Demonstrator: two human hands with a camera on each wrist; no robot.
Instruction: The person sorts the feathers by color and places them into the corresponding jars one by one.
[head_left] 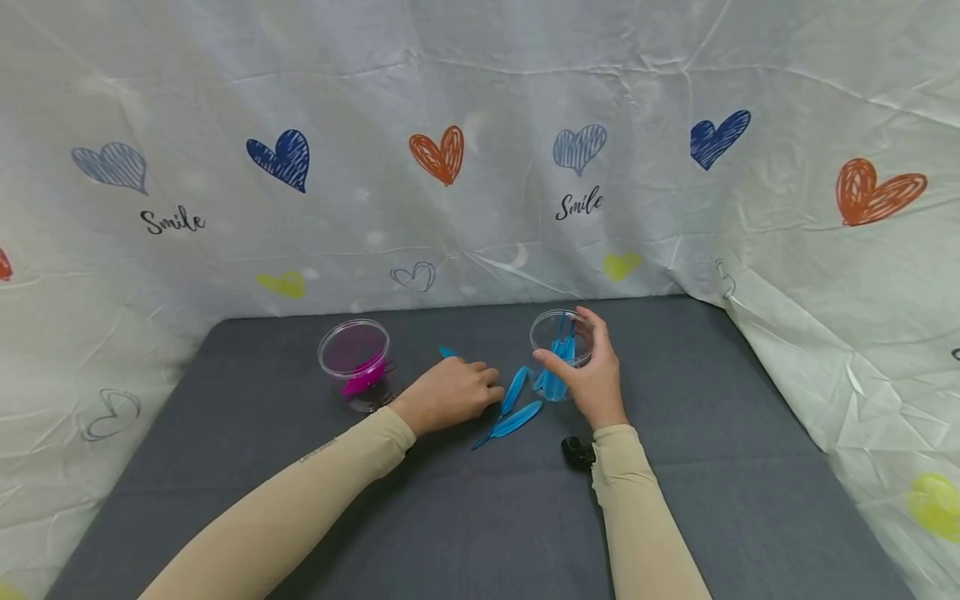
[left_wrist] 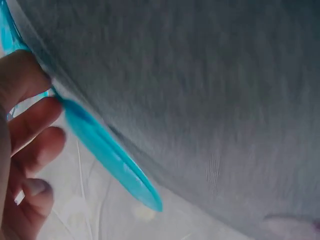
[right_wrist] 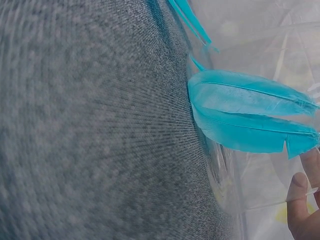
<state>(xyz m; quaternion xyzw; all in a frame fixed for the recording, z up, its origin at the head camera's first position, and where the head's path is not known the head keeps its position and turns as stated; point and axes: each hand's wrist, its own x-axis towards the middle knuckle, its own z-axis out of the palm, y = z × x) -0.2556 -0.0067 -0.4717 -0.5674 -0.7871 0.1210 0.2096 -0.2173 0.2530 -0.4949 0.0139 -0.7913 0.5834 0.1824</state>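
Note:
My left hand (head_left: pixel 453 392) is over the middle of the dark cloth, pinching a blue feather (left_wrist: pixel 112 155) by its quill between thumb and forefinger. The feather's vane points away from the fingers in the left wrist view. My right hand (head_left: pixel 597 385) grips a clear plastic cup (head_left: pixel 534 342), thumb near its front and fingers around the far right side. Several blue feathers (right_wrist: pixel 245 95) stand inside that cup. Between the hands, two loose blue feathers, one upper (head_left: pixel 514 388) and one lower (head_left: pixel 517 419), lie on the cloth.
A second clear cup (head_left: pixel 322 357) with magenta feathers (head_left: pixel 365 377) stands left of my left hand. Dark grey cloth (head_left: pixel 465 517) covers the table. Behind it hangs a white curtain (head_left: pixel 502 100) printed with hearts. A black wrist camera (head_left: pixel 577 452) sits at my right sleeve.

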